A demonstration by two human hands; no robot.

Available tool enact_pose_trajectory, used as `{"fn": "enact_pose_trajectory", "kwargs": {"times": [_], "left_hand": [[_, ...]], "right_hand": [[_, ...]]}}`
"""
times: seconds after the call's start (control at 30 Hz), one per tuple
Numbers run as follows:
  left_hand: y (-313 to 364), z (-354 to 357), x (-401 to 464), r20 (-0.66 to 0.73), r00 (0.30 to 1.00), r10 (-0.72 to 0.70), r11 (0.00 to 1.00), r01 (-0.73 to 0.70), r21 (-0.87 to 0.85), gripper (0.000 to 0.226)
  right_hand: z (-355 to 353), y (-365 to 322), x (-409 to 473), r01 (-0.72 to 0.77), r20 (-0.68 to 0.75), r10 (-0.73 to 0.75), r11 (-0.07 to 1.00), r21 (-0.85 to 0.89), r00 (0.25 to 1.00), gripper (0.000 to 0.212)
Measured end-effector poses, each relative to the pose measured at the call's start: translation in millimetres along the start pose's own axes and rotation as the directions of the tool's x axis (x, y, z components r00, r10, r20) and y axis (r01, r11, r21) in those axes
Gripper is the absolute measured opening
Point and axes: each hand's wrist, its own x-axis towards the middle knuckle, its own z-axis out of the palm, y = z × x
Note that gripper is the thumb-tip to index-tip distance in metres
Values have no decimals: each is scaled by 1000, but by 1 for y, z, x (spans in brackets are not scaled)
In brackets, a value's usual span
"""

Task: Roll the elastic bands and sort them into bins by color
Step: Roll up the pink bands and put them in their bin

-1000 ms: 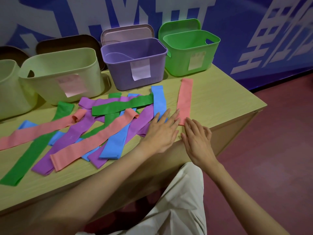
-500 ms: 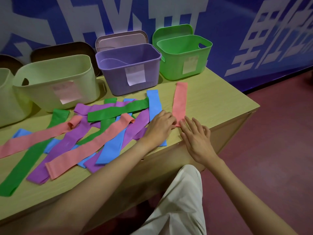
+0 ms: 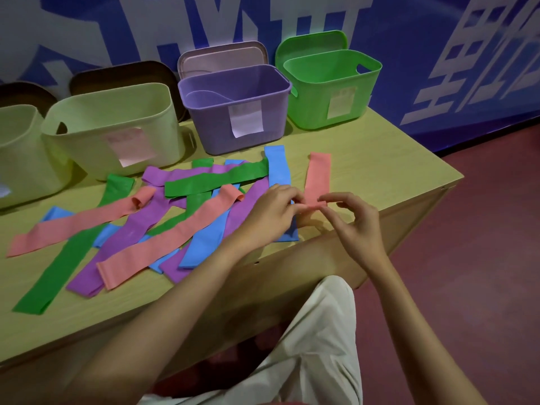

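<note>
Across the pale wooden bench [image 3: 380, 159], four plastic bins are standing along the twelve o'clock edge: two cream bins [image 3: 111, 127] at ten o'clock, a purple bin [image 3: 233, 92] at twelve with something purple curving inside, and a green bin [image 3: 330, 83] at one o'clock. A heap of flat stretchy bands [image 3: 163, 217] in green, purple, blue and pink is lying unrolled at nine o'clock, so most of the sorting is seemingly remaining. Both hands, left [image 3: 271, 214] and right [image 3: 353, 223], are pinching the near end of one salmon-pink elastic band [image 3: 317, 178], which is just beginning to curl; its long axis is running from six toward twelve o'clock.
</note>
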Motion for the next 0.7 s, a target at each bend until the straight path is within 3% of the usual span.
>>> {"fn": "enact_pose_trajectory", "kwargs": {"times": [0.2, 0.33, 0.53, 0.7], "left_hand": [[19, -57, -42, 84, 991, -105, 920, 129, -370, 10], [29, -84, -62, 2, 991, -136, 830, 115, -545, 16], [41, -116, -85, -87, 979, -183, 777, 90, -623, 9], [40, -132, -105, -188, 962, -200, 800, 49, -598, 9]], "right_hand": [[13, -63, -15, 67, 69, -82, 977, 203, 994, 4], [28, -98, -18, 107, 99, -144, 946, 305, 985, 5], [50, -129, -16, 149, 47, -180, 914, 377, 983, 16], [73, -143, -21, 206, 7, -223, 913, 351, 975, 21]]}}
